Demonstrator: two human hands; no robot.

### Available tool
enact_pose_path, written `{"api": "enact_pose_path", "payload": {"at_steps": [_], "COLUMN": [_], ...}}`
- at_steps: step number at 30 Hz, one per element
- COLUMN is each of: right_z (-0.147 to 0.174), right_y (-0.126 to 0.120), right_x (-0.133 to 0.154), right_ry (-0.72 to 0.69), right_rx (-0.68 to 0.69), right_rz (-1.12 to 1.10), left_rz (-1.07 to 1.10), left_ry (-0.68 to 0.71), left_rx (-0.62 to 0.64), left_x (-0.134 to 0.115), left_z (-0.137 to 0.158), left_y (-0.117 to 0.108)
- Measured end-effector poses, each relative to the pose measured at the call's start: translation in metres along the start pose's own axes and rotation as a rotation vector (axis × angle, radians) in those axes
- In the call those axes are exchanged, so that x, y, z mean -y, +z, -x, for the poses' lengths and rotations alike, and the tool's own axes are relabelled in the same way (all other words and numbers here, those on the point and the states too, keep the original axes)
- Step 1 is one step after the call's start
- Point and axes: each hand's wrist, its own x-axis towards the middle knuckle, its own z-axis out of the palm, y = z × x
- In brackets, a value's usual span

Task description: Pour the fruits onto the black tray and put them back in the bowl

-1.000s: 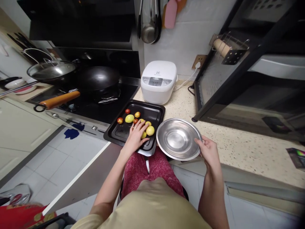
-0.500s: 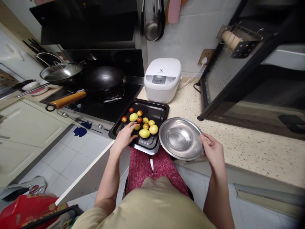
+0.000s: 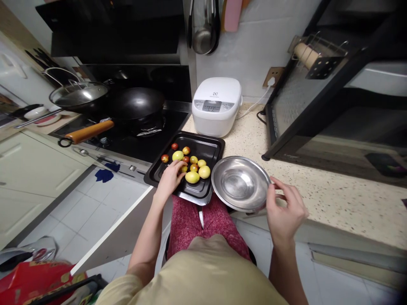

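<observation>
A black baking tray [image 3: 205, 148] holds several small fruits that look like jujubes, some yellow-green, some reddish brown. My left hand [image 3: 171, 176] reaches over the tray's left side, with thumb and fingertips closed around a small yellowish jujube [image 3: 183, 168] that they partly hide. Just below it lies a larger yellow-green fruit [image 3: 192, 177]. A shallow stainless steel basin [image 3: 240, 182] with nothing in it sits at the tray's right, over the counter's front edge. My right hand [image 3: 286, 207] pinches its right rim between thumb and fingertips.
Behind the tray stands a white rice cooker [image 3: 216, 106]. A wok [image 3: 136, 103] with a wooden handle [image 3: 90, 131] and a lidded pan [image 3: 79, 95] rest on the stove at left. A black oven [image 3: 337, 140] occupies the right. An open cabinet door [image 3: 111, 228] juts out at lower left.
My left hand has moved slightly right and closed in on the small jujube. My right hand has shifted outward, its grip on the basin's rim now nearer the fingertips. Tray and basin stay put.
</observation>
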Motion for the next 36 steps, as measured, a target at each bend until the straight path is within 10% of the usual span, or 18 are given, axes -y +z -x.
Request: {"api": "enact_pose_path", "payload": {"at_steps": [5,15,25,30,36], "right_z": [0.014,0.031,-0.006,-0.022,-0.028], "right_y": [0.012,0.032,0.031,0.039,0.05], "right_x": [0.032,0.046,0.003,-0.013,-0.012], "right_ry": [-0.22,-0.237,0.033,-0.022,-0.063], "right_rx": [0.166,0.402,0.589,0.871,0.882], "right_rz": [-0.191,-0.259,-0.031,0.324,0.419], "left_rz": [0.393,0.921,0.427,0.246,0.215], "left_ry": [0.069,-0.03,0.349,0.54,0.583], "left_rx": [-0.182,0.016,0.087,0.344,0.395], "left_x": [-0.046,-0.114,-0.098,-0.087,-0.088], "left_z": [0.009,0.034,0.025,0.019,0.019], "left_y": [-0.004,0.043,0.039,0.033,0.033]}}
